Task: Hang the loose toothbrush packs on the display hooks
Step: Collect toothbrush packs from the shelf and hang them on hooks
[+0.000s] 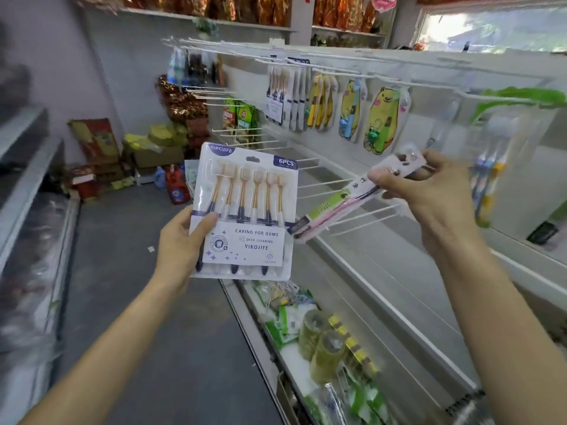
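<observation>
My left hand (pixel 181 243) holds a white six-piece toothbrush pack (pixel 245 207) upright by its lower left edge, in front of the white hook rack. My right hand (pixel 429 185) grips the top of a slim toothbrush pack (pixel 334 207) with pink and green parts, tilted down to the left among the bare white hooks (pixel 365 213). Hung on upper hooks are a matching white pack (pixel 277 93), yellow packs (pixel 320 101) and bear-shaped packs (pixel 383 121).
A lower shelf (pixel 310 391) holds green packets and jars (pixel 322 342). Boxes and bottles (pixel 175 185) sit on the floor at the aisle's end. A glass-topped freezer (pixel 30 240) runs along the left. More brush packs (pixel 491 179) hang at the right.
</observation>
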